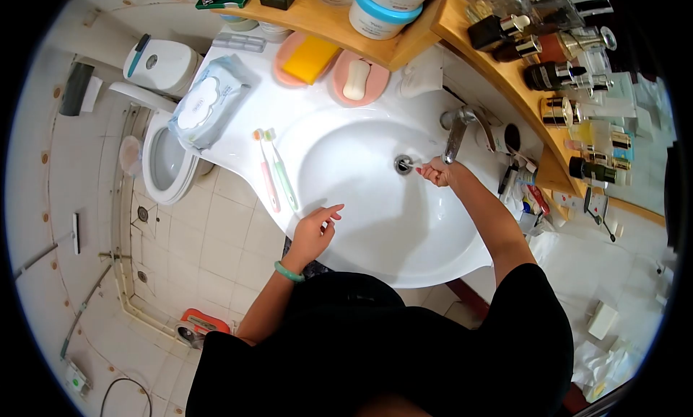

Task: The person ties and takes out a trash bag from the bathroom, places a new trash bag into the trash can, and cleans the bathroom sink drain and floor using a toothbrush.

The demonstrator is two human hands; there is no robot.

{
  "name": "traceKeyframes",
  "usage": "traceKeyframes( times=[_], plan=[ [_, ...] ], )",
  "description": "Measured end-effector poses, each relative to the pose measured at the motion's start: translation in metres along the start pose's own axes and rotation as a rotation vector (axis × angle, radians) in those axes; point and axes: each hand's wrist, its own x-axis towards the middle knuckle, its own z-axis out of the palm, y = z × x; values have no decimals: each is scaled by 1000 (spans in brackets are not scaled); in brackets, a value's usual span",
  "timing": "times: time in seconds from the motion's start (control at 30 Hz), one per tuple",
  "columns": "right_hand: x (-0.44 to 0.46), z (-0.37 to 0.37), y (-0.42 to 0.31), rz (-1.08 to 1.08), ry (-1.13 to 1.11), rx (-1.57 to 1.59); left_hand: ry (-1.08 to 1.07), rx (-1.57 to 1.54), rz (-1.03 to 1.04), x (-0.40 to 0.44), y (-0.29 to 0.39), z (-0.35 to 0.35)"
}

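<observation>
My right hand (435, 173) is closed just below the faucet (455, 134), over the white sink basin (361, 222). A thin pale thing reaches from its fingertips toward the metal drain (403, 164); its kind is too small to make out. Near the basin's front left rim hovers my left hand (315, 231), its fingers loosely bent and apart with nothing in them. A green bangle (289, 272) circles that wrist. Closest to this hand, a pink toothbrush (266, 172) and a green toothbrush (281, 170) lie side by side on the counter.
A wipes pack (209, 103), a yellow sponge (310, 59) and a soap bar (356, 80) on a pink dish line the counter's back left. A wooden shelf (498, 63) crowded with bottles overhangs the right side. The toilet (167, 157) stands left.
</observation>
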Motion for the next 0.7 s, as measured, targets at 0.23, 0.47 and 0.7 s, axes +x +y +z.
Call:
traceKeyframes(
  times=[0.23, 0.47, 0.7],
  plan=[
    [-2, -4, -1, -25, 40, -103, 26, 28, 26, -1, 3, -3],
    [11, -24, -9, 50, -59, -77, 10, 22, 21, -6, 2, -6],
    [-30, -28, 21, -103, 135, -459, 119, -33, 113, -31, -18, 24]
  ],
)
